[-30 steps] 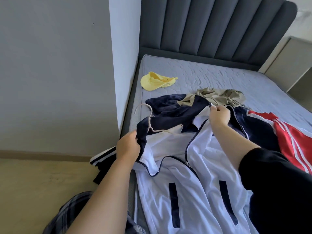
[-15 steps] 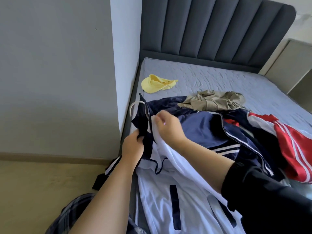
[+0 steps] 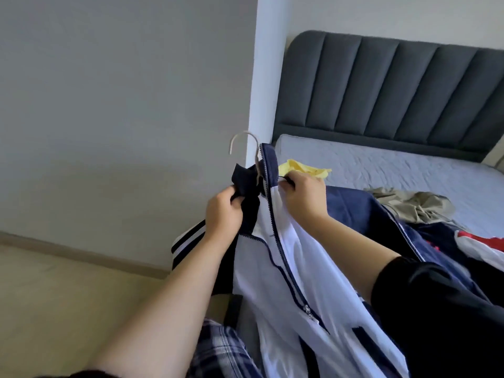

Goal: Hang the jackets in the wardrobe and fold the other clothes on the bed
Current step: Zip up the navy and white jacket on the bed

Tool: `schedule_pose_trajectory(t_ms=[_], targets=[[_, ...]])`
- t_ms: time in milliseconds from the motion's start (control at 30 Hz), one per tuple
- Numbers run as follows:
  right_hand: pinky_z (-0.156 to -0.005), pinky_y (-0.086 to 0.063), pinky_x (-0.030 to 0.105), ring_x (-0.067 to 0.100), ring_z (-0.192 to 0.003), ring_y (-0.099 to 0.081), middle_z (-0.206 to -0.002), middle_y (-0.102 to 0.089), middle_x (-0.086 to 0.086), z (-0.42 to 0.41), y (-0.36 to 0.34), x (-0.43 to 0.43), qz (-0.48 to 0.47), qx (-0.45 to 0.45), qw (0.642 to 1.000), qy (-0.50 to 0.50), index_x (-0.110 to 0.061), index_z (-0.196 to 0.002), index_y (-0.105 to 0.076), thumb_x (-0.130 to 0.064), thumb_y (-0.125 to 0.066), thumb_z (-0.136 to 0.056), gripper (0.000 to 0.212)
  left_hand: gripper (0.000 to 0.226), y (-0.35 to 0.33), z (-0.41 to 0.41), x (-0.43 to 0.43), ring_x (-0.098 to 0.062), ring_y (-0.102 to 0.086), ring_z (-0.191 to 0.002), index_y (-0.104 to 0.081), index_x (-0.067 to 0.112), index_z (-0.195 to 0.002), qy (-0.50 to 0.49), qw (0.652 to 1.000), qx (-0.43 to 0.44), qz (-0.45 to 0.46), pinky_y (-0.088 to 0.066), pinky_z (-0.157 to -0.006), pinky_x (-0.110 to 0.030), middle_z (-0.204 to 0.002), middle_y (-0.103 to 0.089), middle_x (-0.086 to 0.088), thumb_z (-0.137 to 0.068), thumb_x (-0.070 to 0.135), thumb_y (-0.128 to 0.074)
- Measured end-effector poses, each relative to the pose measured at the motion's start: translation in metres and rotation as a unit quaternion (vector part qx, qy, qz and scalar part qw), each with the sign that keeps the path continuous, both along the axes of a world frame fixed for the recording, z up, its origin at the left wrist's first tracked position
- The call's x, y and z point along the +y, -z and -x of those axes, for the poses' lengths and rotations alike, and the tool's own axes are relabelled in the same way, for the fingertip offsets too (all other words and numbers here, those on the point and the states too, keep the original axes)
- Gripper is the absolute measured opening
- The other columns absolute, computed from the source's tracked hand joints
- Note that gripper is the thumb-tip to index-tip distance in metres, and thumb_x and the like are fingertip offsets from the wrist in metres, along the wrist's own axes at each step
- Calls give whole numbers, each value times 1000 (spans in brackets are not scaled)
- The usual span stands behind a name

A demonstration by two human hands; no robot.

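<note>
Head view, looking down over both forearms at the bedside. I am watching the left hand (image 3: 223,211) gripping a bunched fold of navy collar on the white-and-navy jacket (image 3: 289,268), with its fingers curling tight around the cloth. The right hand (image 3: 304,196) is pinching the opposite collar edge just beside the open zip, thumb and fingertips closing on the fabric. The jacket is hanging between the two hands, beside the near edge of the bed (image 3: 381,170), and its lower part is running out of the bottom of the frame. The hanger (image 3: 246,132) is showing only its pale hook, which is rising above the collar in front of the wall corner (image 3: 261,77). Its shoulders are lying hidden inside the garment, so I cannot tell how they are sitting. A striped band (image 3: 188,241) of the jacket is dangling below the left wrist.

Behind the right hand, a yellow garment (image 3: 302,167) is lying partly covered by that hand, and a khaki garment (image 3: 414,203) is lying crumpled further along the mattress. A red-and-white garment (image 3: 480,238) is being cut off by the right edge of the frame. Navy cloth is lying beside it, and I cannot separate this from the held jacket. The person's black sleeve (image 3: 436,309) is blocking the near right part of the bed. Plaid trousers (image 3: 218,350) are showing at the bottom edge.
</note>
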State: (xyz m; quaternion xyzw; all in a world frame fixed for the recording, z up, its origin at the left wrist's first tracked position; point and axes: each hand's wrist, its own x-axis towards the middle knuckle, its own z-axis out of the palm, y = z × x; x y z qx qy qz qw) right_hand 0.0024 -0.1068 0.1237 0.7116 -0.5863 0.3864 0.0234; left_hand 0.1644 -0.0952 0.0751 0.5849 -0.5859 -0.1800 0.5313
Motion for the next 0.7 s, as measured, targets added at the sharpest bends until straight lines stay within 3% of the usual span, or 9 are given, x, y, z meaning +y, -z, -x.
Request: schedule_pose_trajectory(t_ms=[133,267,367,433,500,600,700], targets=[[-65,-17,34,30,-65,-36,-61,-46,4,-53,-66,0,62,-35,997,-14,-17,-58,-36,-15,-48,-88,33,14,-88,-57,12,-30,-59,-78,-67,9,-96,-41,996,-74,40,-46,-65,-34,-85,-68,-9,-91,6,-55],[-71,-28,36,34,-69,-43,-72,-60,11,-103,-152,10,130,-108,983,-66,-8,-71,-55,-15,-46,-90,22,9,-191,-110,38,-24,-54,-72,-64,12,-87,-82,982,-127,113,-32,-58,-26,-70,-57,3,-91,9,-56],[-72,-37,38,37,-72,-49,-70,-61,11,-140,-220,28,178,-181,959,-122,-4,-76,-60,-14,-46,-88,21,8,-266,-143,66,-23,-53,-73,-65,9,-90,-126,965,-165,162,-33,-60,-28,-76,-60,-1,-90,12,-58],[-73,-40,40,35,-72,-51,-71,-62,9,-160,-254,42,226,-211,939,-152,-3,-76,-60,-12,-47,-86,19,11,-309,-164,88,-25,-56,-77,-65,8,-88,-120,960,-207,141,-40,-64,-30,-80,-63,-5,-91,17,-58],[-71,-39,37,31,-72,-52,-71,-60,4,-174,-272,54,247,-210,926,-196,-5,-78,-62,-10,-48,-88,18,20,-338,-182,110,-21,-55,-72,-59,12,-72,-102,958,-254,89,-36,-61,-26,-71,-58,-2,-91,19,-60],[-63,-36,29,23,-71,-48,-73,-60,7,-185,-280,60,136,-153,944,-259,-2,-82,-65,-4,-47,-86,18,38,-350,-208,139,-10,-45,-58,-44,18,-56,-150,947,-274,81,-30,-47,-17,-60,-48,5,-90,20,-62],[-67,-41,25,18,-79,-54,-83,-65,4,-192,-289,67,38,-207,933,-292,-9,-83,-72,-3,-45,-84,28,40,-338,-229,159,-20,-45,-62,-40,16,-56,-219,935,-265,81,-28,-51,-28,-59,-46,1,-90,22,-61]])
